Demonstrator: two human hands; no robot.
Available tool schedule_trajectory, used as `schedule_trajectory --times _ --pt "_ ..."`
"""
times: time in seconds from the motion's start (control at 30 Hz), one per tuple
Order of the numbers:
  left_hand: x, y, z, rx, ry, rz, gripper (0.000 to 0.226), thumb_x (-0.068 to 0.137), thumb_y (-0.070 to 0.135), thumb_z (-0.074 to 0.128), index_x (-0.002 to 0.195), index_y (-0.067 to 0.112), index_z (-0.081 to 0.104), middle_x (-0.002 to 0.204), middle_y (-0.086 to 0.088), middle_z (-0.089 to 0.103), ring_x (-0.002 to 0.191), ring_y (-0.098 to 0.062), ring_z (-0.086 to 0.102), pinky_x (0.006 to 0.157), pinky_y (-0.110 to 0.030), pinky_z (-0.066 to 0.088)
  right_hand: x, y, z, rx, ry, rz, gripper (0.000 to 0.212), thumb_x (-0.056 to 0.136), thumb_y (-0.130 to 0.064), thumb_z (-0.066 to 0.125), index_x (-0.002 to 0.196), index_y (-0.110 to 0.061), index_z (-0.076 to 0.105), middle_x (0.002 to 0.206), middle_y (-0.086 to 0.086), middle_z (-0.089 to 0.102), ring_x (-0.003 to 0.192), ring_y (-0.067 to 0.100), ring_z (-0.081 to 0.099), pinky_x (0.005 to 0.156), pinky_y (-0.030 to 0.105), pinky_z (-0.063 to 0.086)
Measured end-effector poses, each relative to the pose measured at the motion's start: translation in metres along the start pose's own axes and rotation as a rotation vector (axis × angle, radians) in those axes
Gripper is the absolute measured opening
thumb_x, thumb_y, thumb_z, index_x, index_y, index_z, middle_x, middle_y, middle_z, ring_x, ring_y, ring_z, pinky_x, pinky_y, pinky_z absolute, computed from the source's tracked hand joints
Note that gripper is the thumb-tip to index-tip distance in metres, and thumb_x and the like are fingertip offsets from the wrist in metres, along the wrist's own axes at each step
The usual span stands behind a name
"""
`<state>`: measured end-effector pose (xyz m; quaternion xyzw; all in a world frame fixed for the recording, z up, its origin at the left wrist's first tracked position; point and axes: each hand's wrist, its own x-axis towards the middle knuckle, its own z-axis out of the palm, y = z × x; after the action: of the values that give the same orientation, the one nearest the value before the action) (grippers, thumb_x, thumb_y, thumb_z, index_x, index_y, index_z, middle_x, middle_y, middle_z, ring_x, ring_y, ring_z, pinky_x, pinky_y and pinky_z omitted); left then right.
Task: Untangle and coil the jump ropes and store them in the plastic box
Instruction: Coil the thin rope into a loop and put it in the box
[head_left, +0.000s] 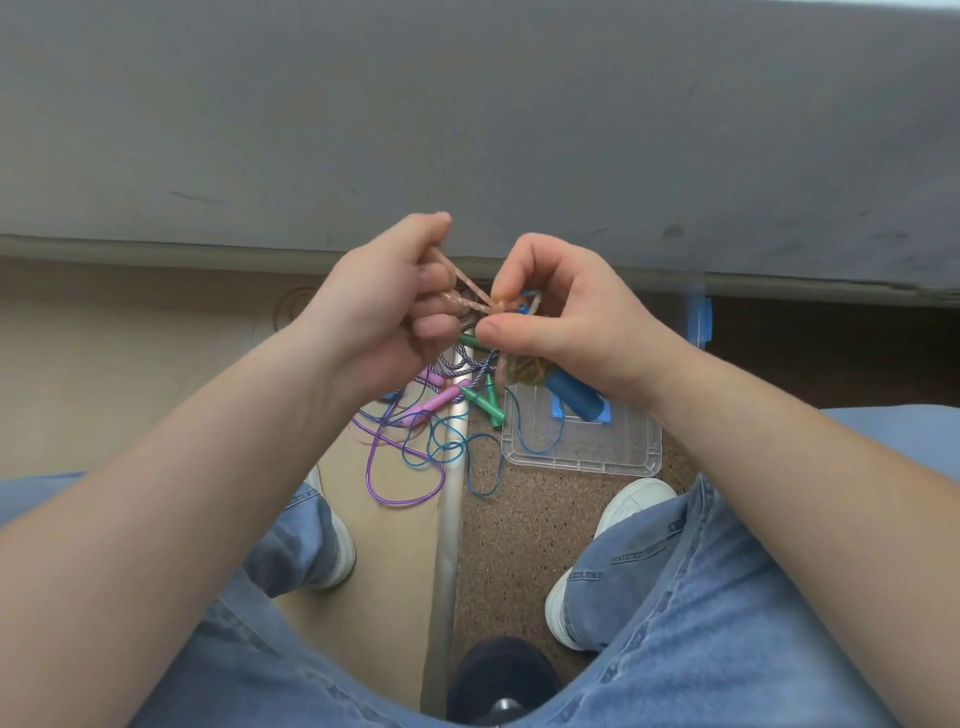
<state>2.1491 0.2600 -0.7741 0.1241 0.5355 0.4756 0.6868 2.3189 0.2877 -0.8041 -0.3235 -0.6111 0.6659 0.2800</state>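
Observation:
Both hands are raised above the floor and work one pale orange rope (467, 291). My left hand (384, 306) grips its strands with curled fingers. My right hand (561, 306) pinches the same rope between thumb and fingertips. Below the hands a tangle lies on the floor: a purple rope (395, 483), a blue rope (467, 457), pink handles (426, 405) and green handles (483, 402). A clear plastic box (582, 457) stands to the right of the tangle. A blue handle (574, 397) and some orange coils lie at the box's far edge, and a blue strand trails into the box.
I sit with denim-clad knees apart and white shoes (628, 504) flat on the floor. A metal strip (449, 519) divides beige flooring from brown speckled flooring. A grey wall (467, 130) runs across ahead, with blue tape (698, 317) at its base.

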Motion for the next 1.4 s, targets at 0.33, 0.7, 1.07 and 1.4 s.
schedule_trajectory --times 0.33,0.7,1.07,1.4 --pt "0.004 -0.011 -0.020 0.650 -0.259 0.086 0.050 0.099 0.036 0.054 0.054 0.025 0.036 0.054 0.006 0.020 0.049 -0.012 0.012 0.045 -0.023 0.012 -0.004 0.010 -0.011 0.005 -0.058 0.098 0.027 0.071 -0.010 0.080 0.079 -0.015 0.054 0.069 -0.005 0.051 0.063 0.010 0.047 0.062 0.025 0.043" --pt "0.020 -0.027 -0.027 0.696 -0.038 -0.011 0.048 0.097 0.044 0.054 0.055 0.023 0.044 0.048 0.008 0.030 0.043 -0.011 0.022 0.043 -0.020 0.019 -0.007 0.024 -0.017 -0.173 -0.049 0.141 0.033 0.075 -0.010 0.083 0.087 -0.011 0.052 0.075 0.001 0.061 0.069 0.011 0.055 0.067 0.027 0.050" --pt "0.026 -0.028 -0.033 0.554 0.059 0.012 0.034 0.097 0.042 0.057 0.069 0.023 0.059 0.059 0.008 0.046 0.052 -0.009 0.036 0.046 -0.020 0.029 -0.007 0.033 -0.014 -0.197 -0.020 0.137 0.032 0.072 -0.014 0.080 0.083 -0.019 0.050 0.083 0.008 0.060 0.074 0.015 0.054 0.070 0.039 0.051" --pt "0.026 -0.038 -0.036 0.582 0.077 0.114 0.017 0.099 0.026 0.058 0.097 0.014 0.070 0.090 0.000 0.076 0.082 -0.012 0.071 0.069 -0.029 0.058 -0.004 0.045 -0.021 -0.429 0.107 0.438 0.061 0.052 -0.049 0.084 0.107 -0.026 0.071 0.096 -0.001 0.076 0.094 0.020 0.073 0.094 0.047 0.055"
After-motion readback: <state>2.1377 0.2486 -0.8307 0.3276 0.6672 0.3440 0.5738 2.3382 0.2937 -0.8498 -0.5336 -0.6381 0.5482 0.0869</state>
